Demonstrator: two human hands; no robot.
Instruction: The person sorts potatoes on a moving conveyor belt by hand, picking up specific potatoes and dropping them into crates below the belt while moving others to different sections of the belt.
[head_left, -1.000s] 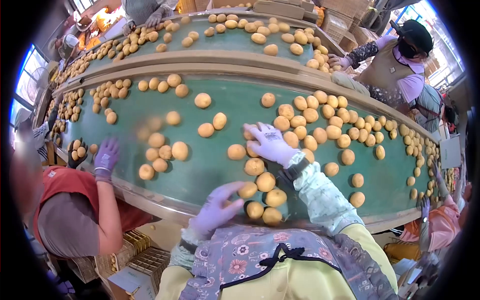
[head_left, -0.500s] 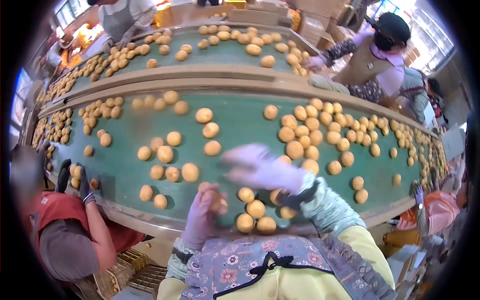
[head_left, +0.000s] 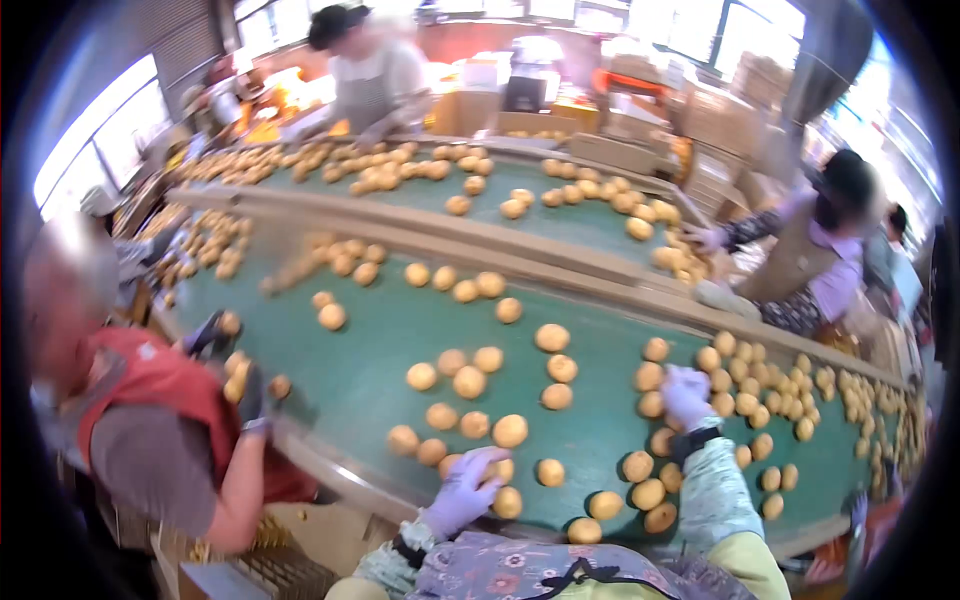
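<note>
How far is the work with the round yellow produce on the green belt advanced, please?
Done: no finished batch can be told apart. In hand: the left hand is at the near-edge pieces, the right hand at a group farther right. Left: many loose pieces lie on the green belt, so the job looks far from finished.
</note>
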